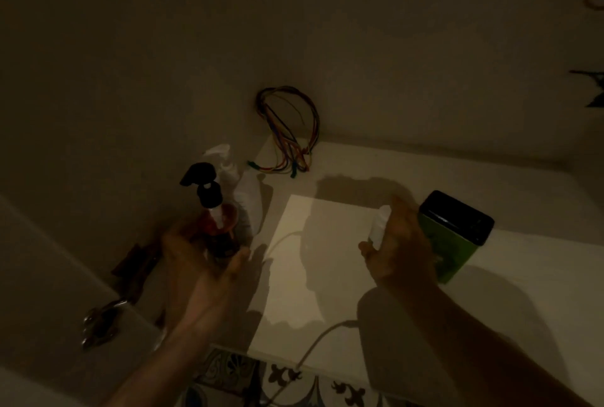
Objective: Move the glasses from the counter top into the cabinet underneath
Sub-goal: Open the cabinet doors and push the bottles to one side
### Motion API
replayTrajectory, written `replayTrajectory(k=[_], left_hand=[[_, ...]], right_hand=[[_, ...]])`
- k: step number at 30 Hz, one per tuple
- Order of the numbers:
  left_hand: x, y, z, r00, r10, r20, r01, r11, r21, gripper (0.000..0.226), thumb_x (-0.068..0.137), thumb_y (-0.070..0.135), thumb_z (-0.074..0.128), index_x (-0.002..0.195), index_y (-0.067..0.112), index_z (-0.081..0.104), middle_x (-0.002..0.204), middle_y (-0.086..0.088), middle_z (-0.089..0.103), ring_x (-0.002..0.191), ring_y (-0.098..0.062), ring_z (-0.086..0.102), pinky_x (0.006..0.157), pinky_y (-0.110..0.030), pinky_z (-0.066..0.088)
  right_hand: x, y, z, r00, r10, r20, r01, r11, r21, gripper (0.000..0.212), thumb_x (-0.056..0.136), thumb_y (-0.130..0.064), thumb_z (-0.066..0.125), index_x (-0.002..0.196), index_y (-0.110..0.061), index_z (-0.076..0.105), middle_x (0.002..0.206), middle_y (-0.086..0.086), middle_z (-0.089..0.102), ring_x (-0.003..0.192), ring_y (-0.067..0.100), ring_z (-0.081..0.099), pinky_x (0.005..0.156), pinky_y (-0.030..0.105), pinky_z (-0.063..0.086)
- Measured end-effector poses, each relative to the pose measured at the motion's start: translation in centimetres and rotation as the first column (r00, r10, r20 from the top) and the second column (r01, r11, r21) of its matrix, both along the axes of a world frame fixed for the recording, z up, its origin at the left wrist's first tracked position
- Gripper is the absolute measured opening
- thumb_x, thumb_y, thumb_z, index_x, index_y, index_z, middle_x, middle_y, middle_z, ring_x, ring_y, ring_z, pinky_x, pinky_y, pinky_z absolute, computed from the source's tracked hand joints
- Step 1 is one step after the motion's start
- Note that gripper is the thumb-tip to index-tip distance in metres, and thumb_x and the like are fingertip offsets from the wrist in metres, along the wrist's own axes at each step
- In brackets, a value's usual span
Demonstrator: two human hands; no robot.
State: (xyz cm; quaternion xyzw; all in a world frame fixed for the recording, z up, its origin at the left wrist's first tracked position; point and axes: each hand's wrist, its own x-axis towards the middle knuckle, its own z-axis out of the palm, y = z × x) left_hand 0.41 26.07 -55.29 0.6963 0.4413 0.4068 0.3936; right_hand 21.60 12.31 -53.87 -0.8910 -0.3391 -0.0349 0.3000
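Observation:
The scene is dim. My left hand [202, 253] is wrapped around a red-brown pump bottle [219, 230] with a black pump head, at the left end of the pale counter top [327, 275]. My right hand [397, 246] grips a small white bottle [380, 226] above the counter's middle right. No drinking glasses show in this view, and the cabinet underneath is out of sight.
A green box with a black lid [456, 236] stands just right of my right hand. A white spray bottle [235, 184] sits behind the pump bottle. Coloured wires [287, 132] hang from the wall. A white cable [313, 347] trails off the front edge above patterned floor tiles [294, 380].

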Motion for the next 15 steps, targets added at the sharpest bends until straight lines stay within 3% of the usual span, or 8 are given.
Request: replayTrajectory(k=[2,3,5,8,10,12,15], left_hand=[[-0.2,-1.4,-0.4,0.998,-0.059,-0.032,0.059,0.998,0.008,0.048,0.082,0.006,0.078,0.119,0.02,0.052,0.108,0.012,0.068,0.095,0.007,0.064,0.079,-0.013,0.053],[-0.5,-1.6,-0.5,0.989,-0.091,-0.115,0.094,0.995,0.016,0.046,0.085,0.019,0.077,0.124,0.019,0.053,0.115,0.006,0.065,0.101,-0.001,0.063,0.085,-0.023,0.054],[-0.7,-1.3,-0.7,0.963,-0.092,-0.253,0.09,0.996,-0.022,0.057,0.084,0.042,0.072,0.129,0.015,0.051,0.121,-0.011,0.062,0.111,-0.026,0.061,0.091,-0.047,0.052],[-0.2,-2.0,0.1,0.943,0.014,-0.333,-0.026,0.999,-0.034,0.07,0.076,0.048,0.07,0.131,0.013,0.044,0.124,-0.018,0.056,0.112,-0.039,0.057,0.09,-0.056,0.049],[0.1,-3.2,0.3,0.939,0.075,-0.336,-0.061,0.997,0.052,0.07,0.078,0.037,0.076,0.13,0.018,0.034,0.128,-0.017,0.049,0.114,-0.041,0.053,0.09,-0.057,0.048],[0.2,-4.3,0.2,0.955,0.041,-0.293,0.02,0.979,0.203,0.059,0.079,0.035,0.072,0.124,0.018,0.037,0.126,-0.014,0.049,0.116,-0.036,0.049,0.092,-0.051,0.046],[0.8,-5.4,-0.3,0.957,-0.121,-0.262,0.213,0.909,0.358,0.053,0.08,0.041,0.063,0.125,0.018,0.047,0.126,0.003,0.046,0.118,-0.012,0.044,0.095,-0.034,0.039]], right_hand=[[-0.1,0.3,0.1,0.999,-0.028,-0.023,0.028,1.0,-0.012,0.095,0.075,-0.016,0.086,0.151,-0.002,0.031,0.143,0.018,0.044,0.128,0.037,0.05,0.104,0.042,0.046],[-0.1,0.5,0.1,0.999,-0.048,-0.019,0.047,0.998,-0.042,0.093,0.077,-0.018,0.084,0.151,-0.004,0.03,0.143,0.016,0.042,0.127,0.035,0.05,0.104,0.04,0.045],[-0.3,0.7,0.2,0.998,-0.062,-0.004,0.061,0.994,-0.096,0.083,0.081,-0.02,0.08,0.148,-0.007,0.034,0.14,0.014,0.039,0.123,0.032,0.051,0.103,0.036,0.045],[-0.4,0.7,0.8,0.997,-0.078,0.014,0.079,0.98,-0.181,0.064,0.085,-0.021,0.076,0.137,-0.011,0.04,0.137,0.012,0.037,0.118,0.029,0.054,0.098,0.032,0.047],[-0.3,0.6,1.1,0.997,-0.079,0.005,0.079,0.977,-0.198,0.059,0.084,-0.013,0.075,0.134,-0.012,0.044,0.136,0.012,0.04,0.115,0.027,0.057,0.095,0.031,0.05],[-0.2,0.4,1.3,0.999,-0.051,0.01,0.052,0.985,-0.164,0.053,0.083,-0.008,0.075,0.128,-0.013,0.048,0.131,0.011,0.045,0.109,0.026,0.059,0.091,0.031,0.052],[-0.3,0.1,1.4,1.0,0.008,-0.029,-0.011,0.994,-0.107,0.047,0.084,-0.008,0.074,0.124,-0.012,0.05,0.126,0.009,0.052,0.107,0.026,0.062,0.088,0.035,0.055]])
